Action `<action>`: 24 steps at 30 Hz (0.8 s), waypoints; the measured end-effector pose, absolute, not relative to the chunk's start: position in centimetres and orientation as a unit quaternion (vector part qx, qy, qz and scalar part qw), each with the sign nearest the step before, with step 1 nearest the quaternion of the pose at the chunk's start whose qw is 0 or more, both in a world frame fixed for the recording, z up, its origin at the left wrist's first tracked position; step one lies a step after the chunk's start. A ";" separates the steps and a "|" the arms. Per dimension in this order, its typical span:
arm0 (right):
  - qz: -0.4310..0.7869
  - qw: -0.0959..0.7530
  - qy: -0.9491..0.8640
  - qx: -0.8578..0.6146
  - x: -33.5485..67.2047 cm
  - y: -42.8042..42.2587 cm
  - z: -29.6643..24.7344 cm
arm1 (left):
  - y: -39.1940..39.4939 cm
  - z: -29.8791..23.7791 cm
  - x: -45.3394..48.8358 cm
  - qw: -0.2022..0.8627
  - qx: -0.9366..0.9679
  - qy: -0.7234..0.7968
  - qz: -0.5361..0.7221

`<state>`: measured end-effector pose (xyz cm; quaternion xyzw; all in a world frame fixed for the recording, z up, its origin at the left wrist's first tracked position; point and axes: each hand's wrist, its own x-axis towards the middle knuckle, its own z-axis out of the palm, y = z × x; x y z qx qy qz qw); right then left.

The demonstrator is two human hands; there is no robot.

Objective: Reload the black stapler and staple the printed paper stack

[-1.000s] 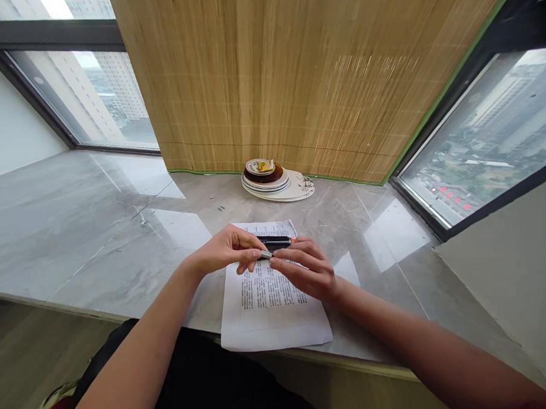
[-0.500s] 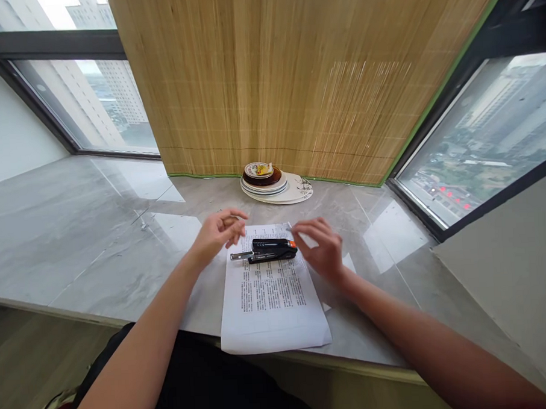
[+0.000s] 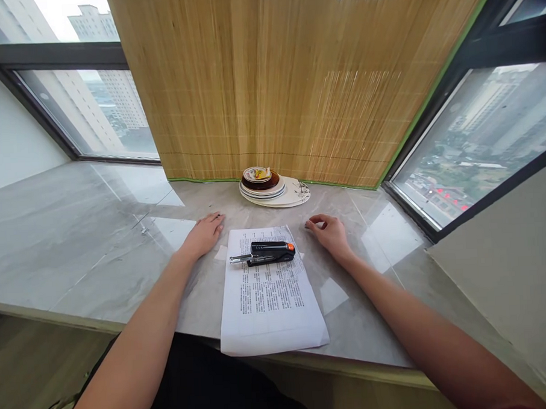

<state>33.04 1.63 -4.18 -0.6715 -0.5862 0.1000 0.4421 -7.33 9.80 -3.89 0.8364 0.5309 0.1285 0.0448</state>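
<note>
A black stapler (image 3: 266, 252) with an orange end lies on the top of a printed stack of paper (image 3: 268, 295), its metal staple tray slid out to the left. My left hand (image 3: 204, 234) rests flat on the grey marble sill left of the paper, fingers stretched out, holding nothing. My right hand (image 3: 329, 233) lies on the sill right of the paper, fingers loosely curved and empty. Both hands are apart from the stapler.
A stack of plates (image 3: 272, 187) with a small patterned dish on top stands at the back against a bamboo blind (image 3: 285, 77). Windows flank the blind. The grey marble sill (image 3: 75, 237) ends in a front edge under the paper's lower end.
Both hands let go of the stapler, which now lies on the paper with its tray out, and moved apart to rest on the sill either side.
</note>
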 end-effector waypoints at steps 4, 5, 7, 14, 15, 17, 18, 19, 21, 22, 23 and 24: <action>0.039 0.408 -0.659 -0.630 32.6 1.7 -4.5 | 9.3 -2.9 -7.6 0.006 0.828 0.541 0.147; 0.038 0.391 -0.676 -0.623 32.6 1.8 -4.7 | 9.2 -2.7 -7.7 -0.001 0.823 0.548 0.149; 0.041 0.367 -0.690 -0.622 32.7 1.9 -5.0 | 8.9 -2.5 -7.8 -0.005 0.814 0.560 0.153; 0.032 0.422 -0.696 -0.580 31.9 1.4 -4.1 | 8.8 -2.5 -8.2 0.024 0.805 0.562 0.188; 0.038 0.445 -0.705 -0.551 31.3 0.9 -3.6 | 8.8 -2.4 -8.1 0.032 0.802 0.563 0.198; 0.088 0.465 -0.742 -0.474 29.8 -0.2 -2.7 | 8.6 -2.1 -8.0 0.054 0.794 0.562 0.224; 0.126 0.455 -0.767 -0.436 29.0 -0.8 -2.3 | 8.4 -2.0 -7.9 0.068 0.791 0.557 0.243; 0.164 0.431 -0.791 -0.402 28.2 -1.4 -2.0 | 8.1 -1.8 -7.7 0.084 0.788 0.549 0.264; 0.205 0.373 -0.829 -0.364 27.0 -2.3 -1.9 | 7.5 -1.4 -7.3 0.130 0.781 0.531 0.302; 0.205 0.349 -0.841 -0.360 26.6 -2.6 -2.0 | 7.1 -1.2 -7.0 0.165 0.775 0.522 0.316; 0.196 0.333 -0.848 -0.364 26.3 -2.7 -2.2 | 6.7 -1.0 -6.6 0.202 0.768 0.513 0.327; 0.182 0.325 -0.850 -0.373 26.2 -2.8 -2.4 | 6.4 -0.8 -6.3 0.236 0.761 0.504 0.333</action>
